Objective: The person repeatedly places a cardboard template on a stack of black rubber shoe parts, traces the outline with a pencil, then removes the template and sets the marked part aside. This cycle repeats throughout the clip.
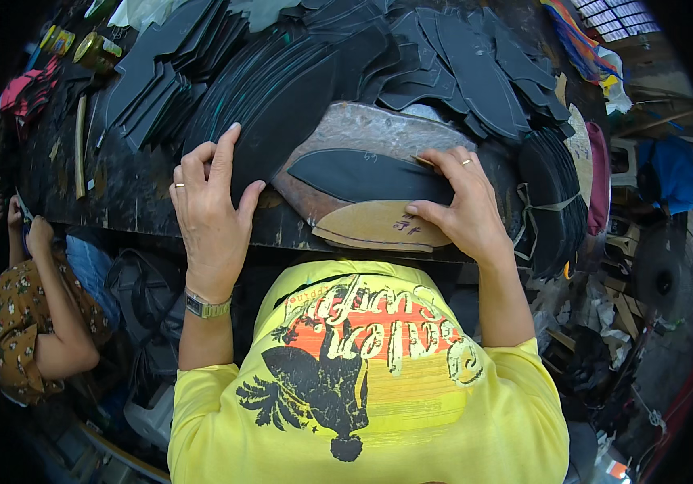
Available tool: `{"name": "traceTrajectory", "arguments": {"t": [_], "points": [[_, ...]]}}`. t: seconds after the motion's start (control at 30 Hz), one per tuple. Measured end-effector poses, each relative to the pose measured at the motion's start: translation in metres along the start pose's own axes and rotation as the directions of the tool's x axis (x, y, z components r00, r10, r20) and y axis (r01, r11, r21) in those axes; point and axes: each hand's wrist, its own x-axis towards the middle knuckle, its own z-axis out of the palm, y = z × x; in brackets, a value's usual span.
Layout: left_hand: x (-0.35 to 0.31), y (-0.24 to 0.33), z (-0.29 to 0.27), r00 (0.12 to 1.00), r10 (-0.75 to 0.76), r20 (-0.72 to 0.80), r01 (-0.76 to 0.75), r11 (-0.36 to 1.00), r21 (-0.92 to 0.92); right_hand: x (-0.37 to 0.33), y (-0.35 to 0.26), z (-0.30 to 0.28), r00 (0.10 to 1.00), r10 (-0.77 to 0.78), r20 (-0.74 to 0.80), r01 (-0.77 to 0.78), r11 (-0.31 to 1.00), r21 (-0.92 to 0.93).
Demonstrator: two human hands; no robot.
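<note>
A pointed black leaf-shaped piece [354,177], seemingly leather or a similar sheet, lies on a worn brownish board [354,125] at the table's near side. In front of it sits a tan cardboard pattern [370,222] with pen marks and a curved edge. My right hand [469,198] spans the black piece's right end, its thumb on the pattern and its curled fingertips near the piece's far edge. A thin brownish sliver by those fingertips is too small to name. My left hand [213,202], fingers apart, is at the near edge of a fanned stack of black pieces [282,101].
More black cut pieces [467,68] are heaped along the back. A tied black bundle [552,194] stands at the right. A wooden stick [81,145] and a tin [96,50] lie left. Another person [48,315] at the left holds scissors [24,209].
</note>
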Motion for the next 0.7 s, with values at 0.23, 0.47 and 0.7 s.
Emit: {"name": "traceTrajectory", "arguments": {"t": [0.23,0.47,0.7], "points": [[0.001,0.0,0.001,0.999,0.01,-0.033,-0.012,0.998,-0.056,0.007,0.013,0.01,0.997,0.055,-0.049,-0.037,0.947,0.318],[0.0,-0.003,0.0,0.999,0.02,-0.028,-0.023,0.995,-0.093,0.013,0.024,0.001,0.965,0.219,0.146,-0.257,0.666,0.7],[0.002,-0.002,0.004,0.997,0.042,-0.065,-0.049,0.992,-0.115,0.012,0.01,0.007,0.967,0.218,0.129,-0.236,0.59,0.773]]}}
